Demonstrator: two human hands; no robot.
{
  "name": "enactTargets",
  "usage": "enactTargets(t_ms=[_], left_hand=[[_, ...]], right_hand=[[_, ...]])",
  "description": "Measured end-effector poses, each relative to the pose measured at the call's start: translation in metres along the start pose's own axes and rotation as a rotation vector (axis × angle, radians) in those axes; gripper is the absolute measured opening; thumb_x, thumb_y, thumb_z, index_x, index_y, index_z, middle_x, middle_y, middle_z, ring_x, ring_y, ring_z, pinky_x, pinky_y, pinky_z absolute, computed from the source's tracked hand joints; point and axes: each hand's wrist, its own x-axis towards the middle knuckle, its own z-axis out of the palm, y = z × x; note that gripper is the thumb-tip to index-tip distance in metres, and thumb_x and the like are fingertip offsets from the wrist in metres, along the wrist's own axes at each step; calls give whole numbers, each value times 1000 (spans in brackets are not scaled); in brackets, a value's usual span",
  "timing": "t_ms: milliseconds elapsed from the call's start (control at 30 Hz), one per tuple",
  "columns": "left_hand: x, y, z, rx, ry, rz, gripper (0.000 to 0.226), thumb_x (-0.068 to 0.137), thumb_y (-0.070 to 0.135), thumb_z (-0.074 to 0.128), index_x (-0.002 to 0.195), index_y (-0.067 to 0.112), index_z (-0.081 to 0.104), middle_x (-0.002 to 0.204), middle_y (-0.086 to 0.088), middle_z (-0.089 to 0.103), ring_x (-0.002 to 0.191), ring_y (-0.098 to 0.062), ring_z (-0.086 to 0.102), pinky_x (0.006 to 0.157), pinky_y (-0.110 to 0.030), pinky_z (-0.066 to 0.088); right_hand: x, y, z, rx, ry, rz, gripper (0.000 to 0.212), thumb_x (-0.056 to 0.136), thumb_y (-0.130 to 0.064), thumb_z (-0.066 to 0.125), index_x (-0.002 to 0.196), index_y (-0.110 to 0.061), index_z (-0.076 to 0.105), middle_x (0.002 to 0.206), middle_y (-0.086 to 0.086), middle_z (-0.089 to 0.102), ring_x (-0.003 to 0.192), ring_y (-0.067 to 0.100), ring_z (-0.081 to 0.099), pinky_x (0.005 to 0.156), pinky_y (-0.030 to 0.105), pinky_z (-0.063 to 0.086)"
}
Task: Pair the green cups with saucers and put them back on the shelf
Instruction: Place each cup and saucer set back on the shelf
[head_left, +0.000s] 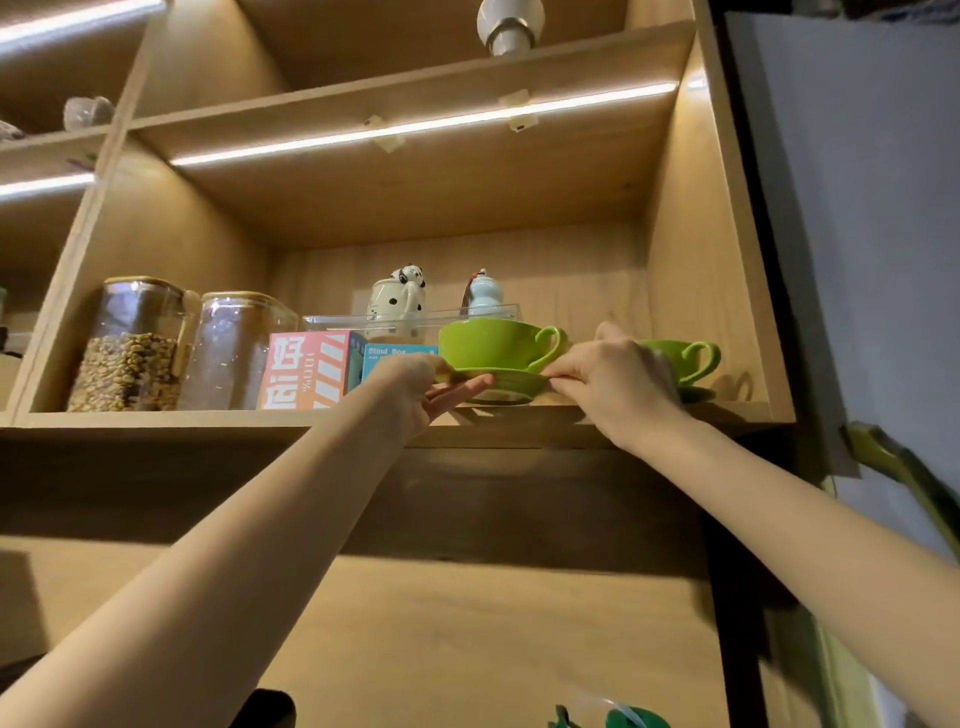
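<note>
Two bare forearms, left hand (415, 389) and right hand (618, 384) (no sleeves, rings, watch visible); nails short.

The scene is lit warmly by an LED strip (426, 124) fixed under the upper board; a second strip (47, 184) is seen at the left. Both strips are overexposed and appear as white bands without detail. The cups and the backs of the hands are well lit, while a dark shadow is cast below the shelf (156, 418). The forearms are shaded on their lower sides. The wall (857, 208) at the right is lit with a cooler, dimmer grey. Straight boards are bent outward near the edges by the wide lens. The picture is slightly soft, and the bottom corners are dark and blurred.
</note>
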Motion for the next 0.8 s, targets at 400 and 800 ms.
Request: enactTargets(t_ms=[400,800], left_hand=[[21,-14,-2,57,4,26,29,87,1,52,114,-5,44,80,-25,62,43,-25,67,32,-23,48],[21,-22,1,43,-12,-17,27,86,3,55,108,3,40,90,-23,62,39,-22,65,36,-28,54]], right_hand=[[1,8,8,-117,-62,-40,22,85,-28,58,104,-24,68,83,4,46,74,17,42,68,30,42],[-5,12,17,-169,-102,-84,28,91,-22,43,101,-16,68,96,11,58,89,23,52,65,31,36]])
